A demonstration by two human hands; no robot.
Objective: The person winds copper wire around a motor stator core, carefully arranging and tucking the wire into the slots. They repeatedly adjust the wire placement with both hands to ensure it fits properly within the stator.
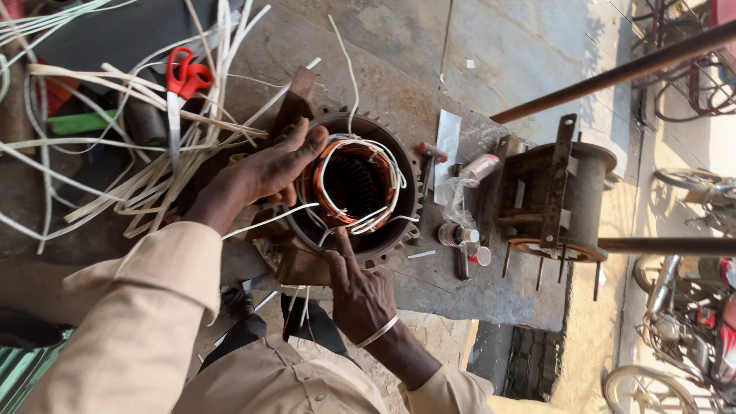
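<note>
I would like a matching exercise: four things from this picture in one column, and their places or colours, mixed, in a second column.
1. scissors
2. left hand
3. right hand
4. copper winding

a. inside the round motor housing
b. red handles, among white strips
c. on the housing's upper left rim
d. at the housing's lower rim, finger pointing up

Pairs: 1-b, 2-c, 3-d, 4-a

stator (360, 184) | dark round housing | copper windings, white sleeving | probably upright
</note>
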